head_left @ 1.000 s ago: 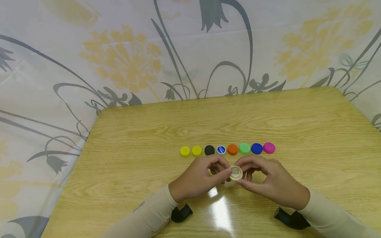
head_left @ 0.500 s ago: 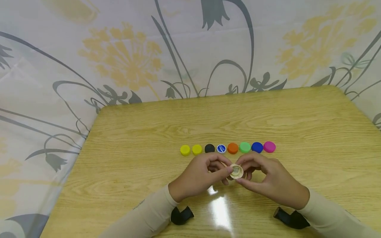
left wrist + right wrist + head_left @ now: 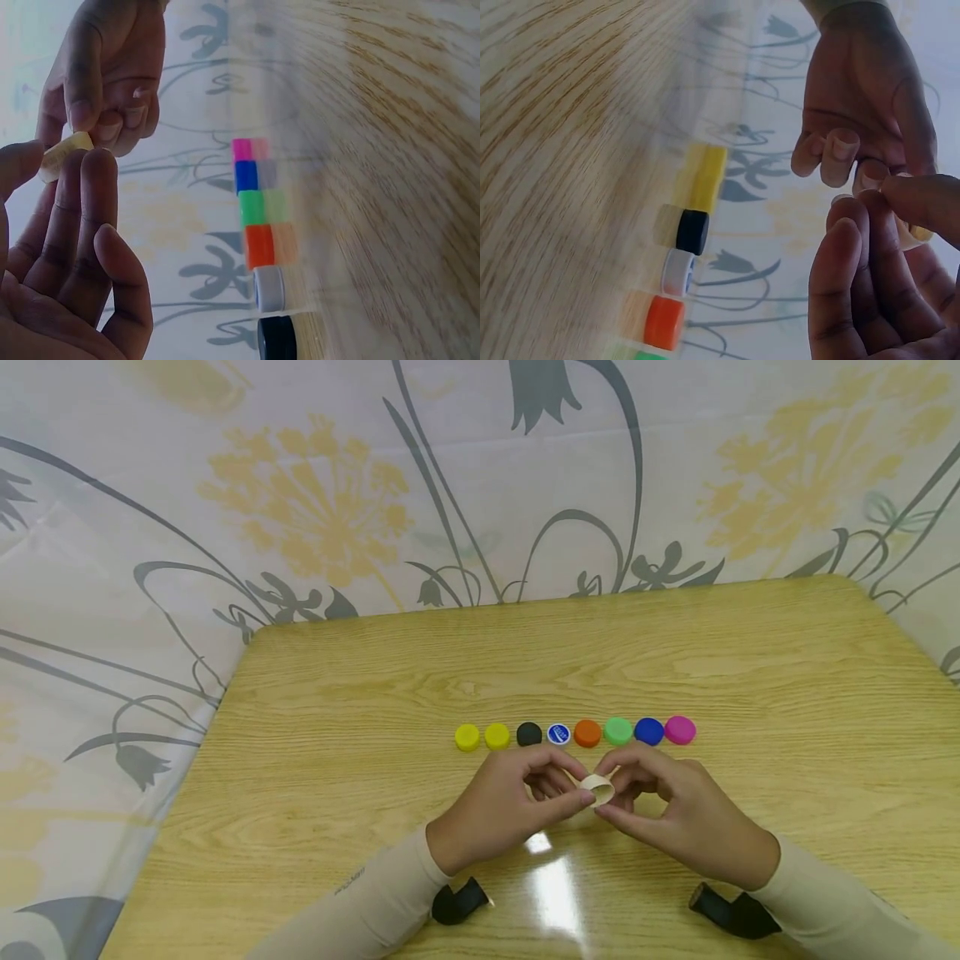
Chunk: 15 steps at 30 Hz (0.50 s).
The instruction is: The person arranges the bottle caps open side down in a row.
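Observation:
Between my hands, above the table, is a pale cream bottle cap, tilted with its hollow side partly facing down towards me. My left hand pinches its left edge between thumb and fingertips. From the other side, my right hand pinches it the same way. The left wrist view shows the cap's ridged side wall between the fingertips of both hands. In the right wrist view, fingers cover most of it.
Beyond the hands, a row of bottle caps runs across the wooden table: two yellow, then black, white and blue, orange, green, blue and pink. A flower-patterned cloth hangs behind.
The cream cap has been tipped over between my fingers: its hollow inside faced up at the head camera before, and now more of its outer wall shows. Both hands stay nearly in place.

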{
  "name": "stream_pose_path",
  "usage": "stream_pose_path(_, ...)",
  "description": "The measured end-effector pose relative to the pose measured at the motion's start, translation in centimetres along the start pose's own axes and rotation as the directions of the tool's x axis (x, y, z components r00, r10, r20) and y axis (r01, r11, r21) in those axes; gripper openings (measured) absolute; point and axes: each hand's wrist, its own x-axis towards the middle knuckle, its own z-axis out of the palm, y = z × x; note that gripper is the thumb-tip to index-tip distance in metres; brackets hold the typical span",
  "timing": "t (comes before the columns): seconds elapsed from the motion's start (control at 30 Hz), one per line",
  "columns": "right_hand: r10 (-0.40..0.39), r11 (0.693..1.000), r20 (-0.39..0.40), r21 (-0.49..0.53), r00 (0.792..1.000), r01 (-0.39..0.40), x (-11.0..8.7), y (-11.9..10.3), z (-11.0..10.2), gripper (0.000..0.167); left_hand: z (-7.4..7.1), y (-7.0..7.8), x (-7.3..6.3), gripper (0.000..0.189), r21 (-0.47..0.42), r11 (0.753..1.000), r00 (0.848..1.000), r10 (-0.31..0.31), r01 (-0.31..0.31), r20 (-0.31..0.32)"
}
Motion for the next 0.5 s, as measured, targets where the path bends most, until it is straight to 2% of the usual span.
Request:
stream_pose_path(0.23, 0.046, 0.999, 0.025, -0.003, 0.999, -0.046, 0.05, -0.2, -0.12, 0.043, 0.06, -0.09, -0.01, 0.02, 0.06, 0.998, 0.999, 0.038, -0.037, -0.017)
stream_pose_path(0.5, 0.084, 0.996, 0.052, 0.005, 0.995, -0.084, 0.03, -0.27, -0.35, 0.035, 0.1, -0.28, -0.04, 0.02, 0.131, 0.985, 0.993, 0.115, -0.113, -0.006)
